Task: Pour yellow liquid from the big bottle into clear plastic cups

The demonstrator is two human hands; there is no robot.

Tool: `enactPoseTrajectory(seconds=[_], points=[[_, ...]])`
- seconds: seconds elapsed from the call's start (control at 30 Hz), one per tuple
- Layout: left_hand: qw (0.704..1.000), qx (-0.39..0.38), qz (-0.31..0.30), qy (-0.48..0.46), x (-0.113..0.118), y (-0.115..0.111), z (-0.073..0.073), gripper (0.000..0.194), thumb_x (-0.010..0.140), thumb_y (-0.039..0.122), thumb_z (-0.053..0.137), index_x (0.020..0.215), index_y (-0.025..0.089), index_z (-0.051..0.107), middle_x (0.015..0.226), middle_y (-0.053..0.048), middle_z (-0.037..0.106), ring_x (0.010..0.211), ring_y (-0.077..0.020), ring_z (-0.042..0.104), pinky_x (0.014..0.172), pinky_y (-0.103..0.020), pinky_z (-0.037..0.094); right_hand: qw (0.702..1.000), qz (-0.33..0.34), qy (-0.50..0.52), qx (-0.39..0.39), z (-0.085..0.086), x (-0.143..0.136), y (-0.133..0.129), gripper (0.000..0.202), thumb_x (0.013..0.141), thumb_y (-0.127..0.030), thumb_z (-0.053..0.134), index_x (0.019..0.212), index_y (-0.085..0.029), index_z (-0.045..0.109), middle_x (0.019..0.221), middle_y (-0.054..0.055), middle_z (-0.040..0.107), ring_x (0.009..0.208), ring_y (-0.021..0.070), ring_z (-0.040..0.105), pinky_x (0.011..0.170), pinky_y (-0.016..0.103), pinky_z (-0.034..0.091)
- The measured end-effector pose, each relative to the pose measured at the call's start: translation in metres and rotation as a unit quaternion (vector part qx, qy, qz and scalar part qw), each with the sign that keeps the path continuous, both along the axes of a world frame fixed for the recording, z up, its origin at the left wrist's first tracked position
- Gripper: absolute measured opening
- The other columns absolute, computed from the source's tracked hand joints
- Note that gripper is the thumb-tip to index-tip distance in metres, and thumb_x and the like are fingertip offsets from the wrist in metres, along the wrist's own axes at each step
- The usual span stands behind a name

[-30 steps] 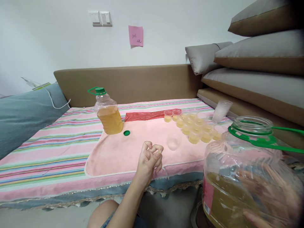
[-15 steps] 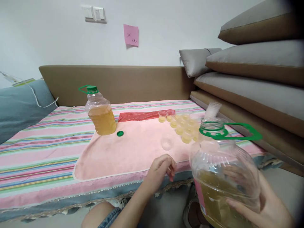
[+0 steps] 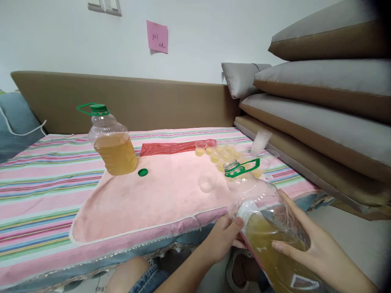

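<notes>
Head view: the clear, uncapped bottle (image 3: 264, 234), green-handled and partly filled with yellowish liquid, tilts neck-leftward at the striped cloth's (image 3: 51, 191) front edge, right of middle. The right hand (image 3: 317, 250), spread wide, grips it; the half-curled left hand (image 3: 222, 238) holds its left side.

pink note (image 3: 157, 37) on wall (image 3: 195, 49) | cushions (image 3: 317, 108) stacked right | light switch (image 3: 105, 6) upper left

Striped-cloth sofa seat (image 3: 45, 179), pink mat (image 3: 134, 203) on it; on top: capped btl (image 3: 116, 154), green cap (image 3: 143, 172), red plastic (image 3: 171, 148), cups (image 3: 200, 150) w/ yellow liq., clear cup (image 3: 207, 182), prob. tilted cup stack (image 3: 261, 142).
</notes>
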State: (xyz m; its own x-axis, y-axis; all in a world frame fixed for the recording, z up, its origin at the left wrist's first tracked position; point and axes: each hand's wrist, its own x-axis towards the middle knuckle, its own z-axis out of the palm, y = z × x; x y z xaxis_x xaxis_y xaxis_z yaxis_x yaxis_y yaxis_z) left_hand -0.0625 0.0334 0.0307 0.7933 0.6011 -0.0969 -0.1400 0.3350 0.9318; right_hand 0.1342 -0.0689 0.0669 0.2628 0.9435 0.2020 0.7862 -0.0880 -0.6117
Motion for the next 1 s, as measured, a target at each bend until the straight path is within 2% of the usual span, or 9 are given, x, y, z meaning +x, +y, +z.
enactPoseTrajectory(seconds=[0.13, 0.27, 0.4, 0.53, 0.87, 1.0], points=[[0.999, -0.026, 0.007, 0.019, 0.009, -0.003, -0.008, 0.088, 0.068, 0.084, 0.046, 0.121, 0.016, 0.061, 0.08, -0.011, 0.07, 0.069, -0.0221, 0.068, 0.068, -0.037, 0.056, 1.0, 0.003, -0.013, -0.012, 0.002, 0.004, 0.005, 0.096, 0.074, -0.057, 0.066, 0.152, -0.028, 0.019, 0.155, 0.01, 0.035, 0.135, 0.0354, 0.043, 0.103, 0.052, 0.045], [0.999, -0.049, 0.016, 0.009, 0.02, -0.003, -0.027, 0.095, 0.069, 0.086, 0.042, 0.126, 0.012, 0.058, 0.083, -0.014, 0.071, 0.065, -0.0225, 0.069, 0.063, -0.037, 0.057, 1.0, 0.005, -0.017, -0.022, 0.004, 0.006, 0.009, 0.094, 0.074, -0.058, 0.066, 0.152, -0.03, 0.021, 0.154, 0.009, 0.037, 0.133, 0.0349, 0.046, 0.103, 0.053, 0.045], [0.996, -0.092, 0.019, -0.007, 0.03, -0.002, -0.041, 0.101, 0.063, 0.09, 0.041, 0.126, 0.014, 0.058, 0.089, -0.016, 0.072, 0.065, -0.0223, 0.069, 0.062, -0.035, 0.056, 0.999, -0.005, -0.028, -0.035, 0.006, 0.008, 0.014, 0.095, 0.073, -0.058, 0.067, 0.152, -0.028, 0.023, 0.148, 0.011, 0.046, 0.128, 0.0355, 0.051, 0.102, 0.053, 0.046], [0.988, -0.146, 0.002, -0.042, 0.033, -0.004, -0.04, 0.109, 0.054, 0.093, 0.047, 0.13, 0.015, 0.054, 0.103, -0.019, 0.071, 0.075, -0.0267, 0.071, 0.071, -0.041, 0.055, 0.998, -0.003, -0.038, -0.045, 0.011, 0.013, 0.021, 0.097, 0.07, -0.059, 0.068, 0.151, -0.026, 0.025, 0.144, 0.013, 0.051, 0.125, 0.0361, 0.055, 0.101, 0.054, 0.047], [0.976, -0.194, -0.011, -0.095, 0.038, -0.011, -0.034, 0.118, 0.049, 0.095, 0.045, 0.132, 0.011, 0.05, 0.123, -0.026, 0.061, 0.093, -0.0373, 0.068, 0.089, -0.055, 0.048, 0.994, -0.009, -0.051, -0.097, 0.031, 0.013, 0.032, 0.093, 0.072, -0.061, 0.065, 0.148, -0.02, 0.033, 0.132, 0.014, 0.061, 0.114, 0.0327, 0.061, 0.095, 0.044, 0.05], [0.973, -0.204, -0.019, -0.105, 0.038, -0.011, -0.032, 0.12, 0.05, 0.095, 0.045, 0.136, 0.011, 0.045, 0.136, -0.027, 0.052, 0.1, -0.0397, 0.066, 0.094, -0.058, 0.045, 0.992, 0.003, -0.061, -0.108, 0.035, 0.016, 0.035, 0.101, 0.066, -0.065, 0.067, 0.148, -0.02, 0.032, 0.126, 0.012, 0.065, 0.108, 0.0325, 0.063, 0.091, 0.044, 0.052]])
